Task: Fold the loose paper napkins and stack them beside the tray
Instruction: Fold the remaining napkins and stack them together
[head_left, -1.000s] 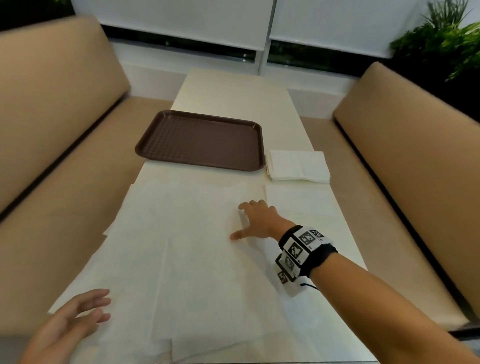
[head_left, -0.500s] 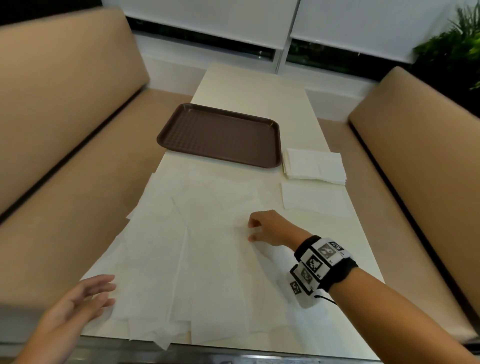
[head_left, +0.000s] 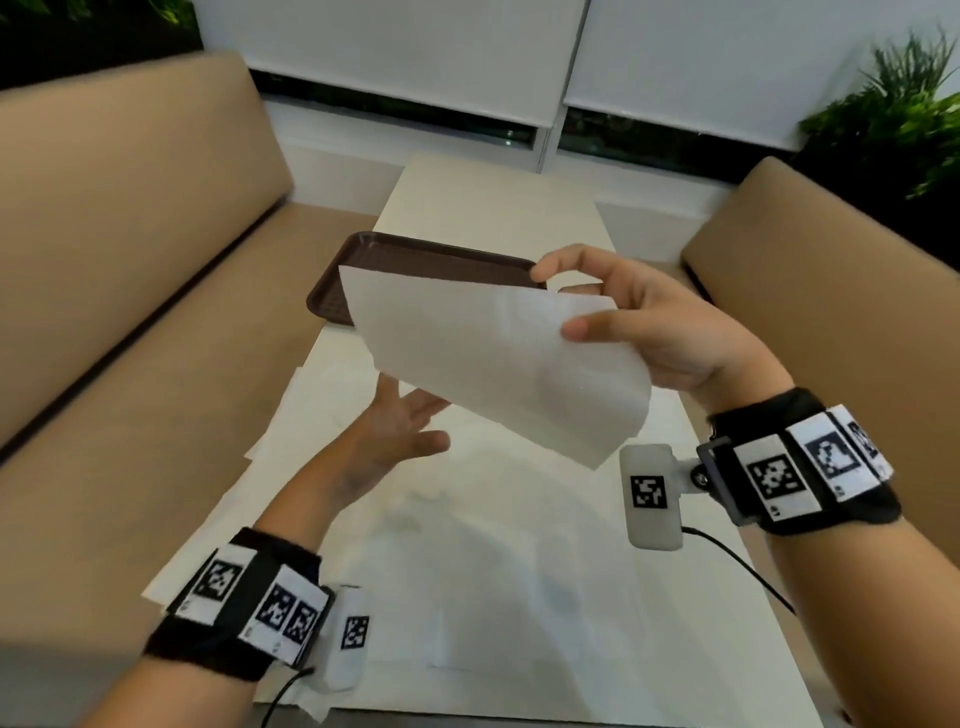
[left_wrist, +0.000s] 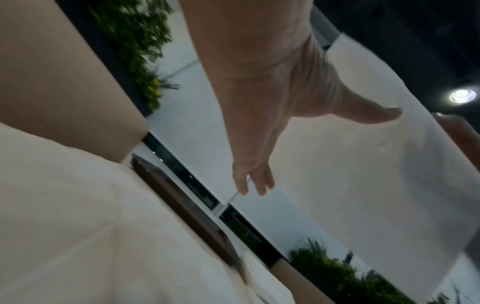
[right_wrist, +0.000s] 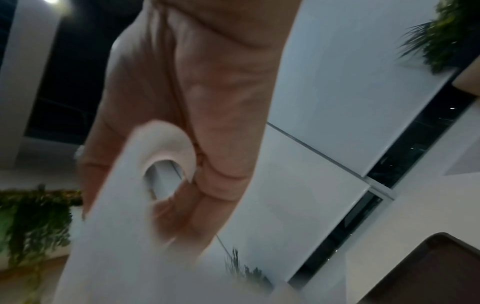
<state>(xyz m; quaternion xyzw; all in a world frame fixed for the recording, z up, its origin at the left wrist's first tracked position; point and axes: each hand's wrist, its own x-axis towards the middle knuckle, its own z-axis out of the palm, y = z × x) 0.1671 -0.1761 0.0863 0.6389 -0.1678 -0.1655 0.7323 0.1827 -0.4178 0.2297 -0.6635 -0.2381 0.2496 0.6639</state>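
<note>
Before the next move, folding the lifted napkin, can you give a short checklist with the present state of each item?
1. Right hand pinches the lifted napkin: ok.
2. Napkin clear of the table: ok.
3. Left hand grips the napkin's free edge: not ok, open beneath it.
4. One sheet only: cannot tell.
5. Brown tray free of napkins: cannot tell, partly hidden.
6. Folded stack beside the tray: cannot tell, hidden.

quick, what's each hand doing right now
Left hand: open, fingers spread under the napkin, gripping nothing.
Right hand: pinching the napkin's edge, lifted.

Right hand (head_left: 660, 332) pinches napkin (head_left: 498, 358) aloft
</note>
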